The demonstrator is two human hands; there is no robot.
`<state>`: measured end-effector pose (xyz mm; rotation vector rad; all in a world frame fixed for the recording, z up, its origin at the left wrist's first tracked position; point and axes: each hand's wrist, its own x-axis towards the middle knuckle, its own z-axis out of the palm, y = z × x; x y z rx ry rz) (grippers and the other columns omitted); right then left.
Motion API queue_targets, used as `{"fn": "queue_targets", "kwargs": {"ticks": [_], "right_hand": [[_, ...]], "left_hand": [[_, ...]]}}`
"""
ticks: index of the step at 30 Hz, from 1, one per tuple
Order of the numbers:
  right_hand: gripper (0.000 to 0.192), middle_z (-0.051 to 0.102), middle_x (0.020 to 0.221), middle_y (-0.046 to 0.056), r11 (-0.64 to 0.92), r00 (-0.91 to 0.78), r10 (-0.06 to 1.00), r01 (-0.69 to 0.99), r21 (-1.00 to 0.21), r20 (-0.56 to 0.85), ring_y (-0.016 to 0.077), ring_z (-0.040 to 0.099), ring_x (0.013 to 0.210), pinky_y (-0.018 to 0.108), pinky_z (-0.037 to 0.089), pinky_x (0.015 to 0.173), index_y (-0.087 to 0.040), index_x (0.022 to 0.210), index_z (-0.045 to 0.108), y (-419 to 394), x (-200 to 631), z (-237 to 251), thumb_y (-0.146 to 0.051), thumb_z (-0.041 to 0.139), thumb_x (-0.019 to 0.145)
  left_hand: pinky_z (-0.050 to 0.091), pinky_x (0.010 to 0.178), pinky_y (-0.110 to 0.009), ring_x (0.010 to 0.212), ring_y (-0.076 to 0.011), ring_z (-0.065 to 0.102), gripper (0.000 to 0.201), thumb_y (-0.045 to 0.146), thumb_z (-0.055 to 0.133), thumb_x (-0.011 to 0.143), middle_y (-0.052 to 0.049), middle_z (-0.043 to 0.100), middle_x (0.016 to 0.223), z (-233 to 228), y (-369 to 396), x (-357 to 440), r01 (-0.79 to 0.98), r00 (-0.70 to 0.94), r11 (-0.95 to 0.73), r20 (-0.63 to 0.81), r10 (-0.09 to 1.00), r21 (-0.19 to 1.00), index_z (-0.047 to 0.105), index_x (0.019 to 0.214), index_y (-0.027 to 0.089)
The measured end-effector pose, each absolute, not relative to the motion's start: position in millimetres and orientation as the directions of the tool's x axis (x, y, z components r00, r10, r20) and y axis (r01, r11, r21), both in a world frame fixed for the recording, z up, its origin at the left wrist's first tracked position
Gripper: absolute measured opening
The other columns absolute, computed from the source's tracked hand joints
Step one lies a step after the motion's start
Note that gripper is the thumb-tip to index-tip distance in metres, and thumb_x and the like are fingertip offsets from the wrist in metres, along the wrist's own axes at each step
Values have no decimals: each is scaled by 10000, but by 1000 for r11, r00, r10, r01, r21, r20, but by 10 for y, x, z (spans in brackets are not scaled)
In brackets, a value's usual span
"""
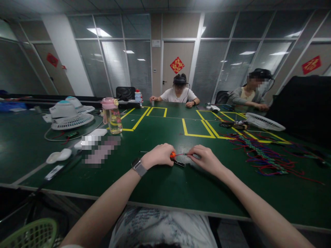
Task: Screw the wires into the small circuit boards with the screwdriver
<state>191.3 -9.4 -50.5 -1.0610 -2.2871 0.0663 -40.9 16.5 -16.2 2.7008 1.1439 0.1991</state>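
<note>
My left hand [159,155], with a watch on its wrist, is closed around a small tool with an orange handle [172,155] just above the green table [165,186]. My right hand [204,159] pinches a thin red wire [181,154] that runs to the tool's tip. A small black part [179,163] lies on the table right under the two hands. What the wire connects to is too small to tell.
A pile of red, blue and green wires [261,155] lies to the right. A pink-lidded water bottle [111,115] and white fans [68,117] stand at the left, another fan [264,121] at the right. Two people sit across the table. A green basket [31,234] is at bottom left.
</note>
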Motion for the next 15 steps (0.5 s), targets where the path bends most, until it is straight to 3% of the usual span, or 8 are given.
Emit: {"fn": "queue_targets", "kwargs": {"ticks": [5, 12, 15], "right_hand": [[111, 712, 807, 55, 531, -398, 825, 788, -311, 401, 202, 637, 776, 308, 464, 725, -190, 790, 701, 10, 2004, -559, -189, 597, 829], [86, 717, 757, 57, 487, -398, 846, 847, -212, 353, 209, 635, 756, 318, 450, 730, -212, 756, 735, 29, 2010, -521, -185, 655, 769], [86, 728, 737, 59, 465, -328, 858, 823, -327, 394, 222, 650, 743, 369, 452, 790, -204, 697, 728, -17, 1927, -493, -196, 661, 752]], "left_hand": [[462, 803, -262, 972, -210, 606, 385, 343, 688, 707, -42, 616, 1103, -110, 246, -530, 682, 676, -671, 98, 730, 291, 682, 1080, 249], [474, 832, -290, 911, -193, 627, 255, 298, 502, 865, -46, 655, 1007, -49, 295, -564, 761, 438, -566, 392, 809, 318, 691, 1013, 212], [481, 835, -294, 886, -187, 639, 237, 277, 491, 874, -38, 672, 989, -29, 300, -550, 780, 344, -522, 460, 819, 346, 699, 968, 213]]}}
